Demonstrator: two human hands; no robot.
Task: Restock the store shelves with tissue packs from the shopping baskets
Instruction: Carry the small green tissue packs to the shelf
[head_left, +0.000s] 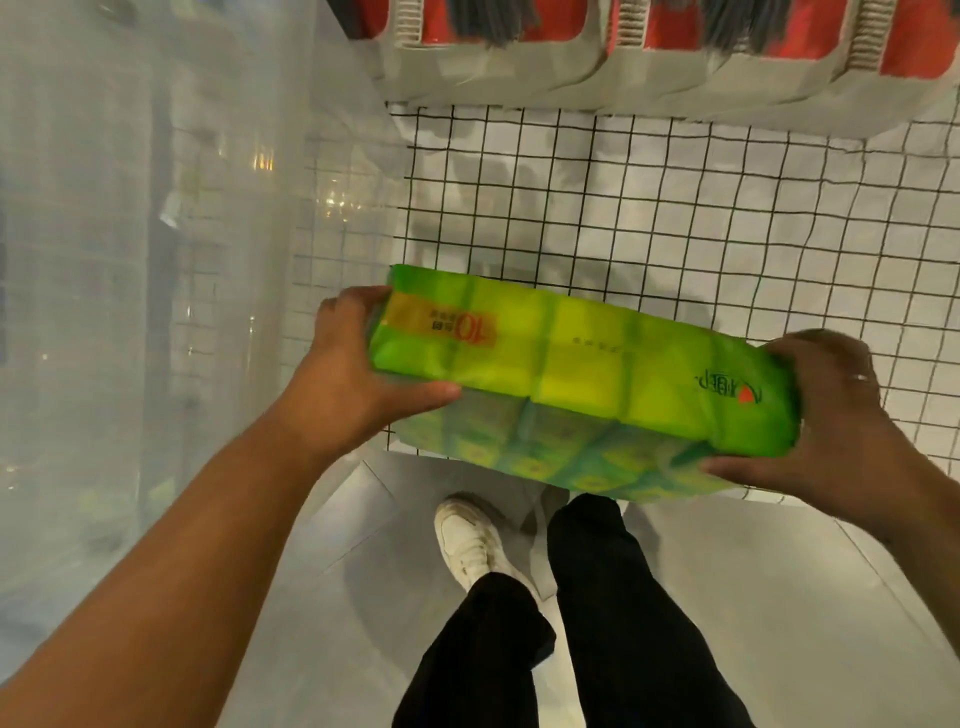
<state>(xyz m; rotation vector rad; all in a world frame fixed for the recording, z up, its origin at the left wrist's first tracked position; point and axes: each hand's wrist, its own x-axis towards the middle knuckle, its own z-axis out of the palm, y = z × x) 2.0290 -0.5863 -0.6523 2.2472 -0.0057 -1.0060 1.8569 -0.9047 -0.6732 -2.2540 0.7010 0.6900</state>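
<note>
A long green and yellow tissue pack (576, 364) lies level between my two hands, over the front edge of a white shelf with a black wire grid (649, 208). My left hand (353, 364) grips the pack's left end, thumb underneath. My right hand (831, 410) grips the right end, fingers curled over the top and thumb below. A ring shows on one right finger.
Red and white tissue packs (675, 47) stand in a row at the back of the shelf. A translucent white panel (156, 260) closes off the left side. Below the shelf edge are my black trousers and a white shoe (467, 540) on the pale floor.
</note>
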